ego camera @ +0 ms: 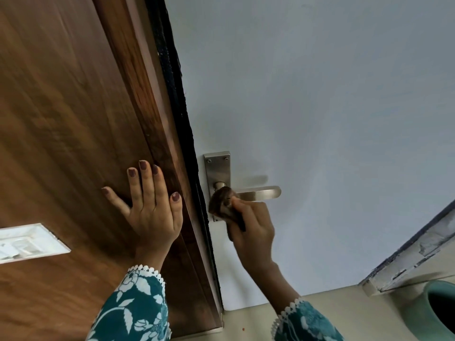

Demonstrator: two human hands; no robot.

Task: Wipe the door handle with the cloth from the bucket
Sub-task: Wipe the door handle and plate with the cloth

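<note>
Wiping underway: right hand (253, 225) clamps the bunched brown cloth (221, 201) against the brushed-metal lever door handle (261, 193) near its pivot; outer end unwiped; left hand (150, 205) flat, fingers spread, on the brown wooden frame (73, 119).

A home, by the look of it: a pale painted door (320, 107) with a metal lever handle (258, 192), a wood-grain frame (61, 107) (light switch (27, 243) set in) and tiled floor (320, 313).

Cloth (222, 201) hides handle (258, 193) base; bucket (440, 313) cropped.
</note>
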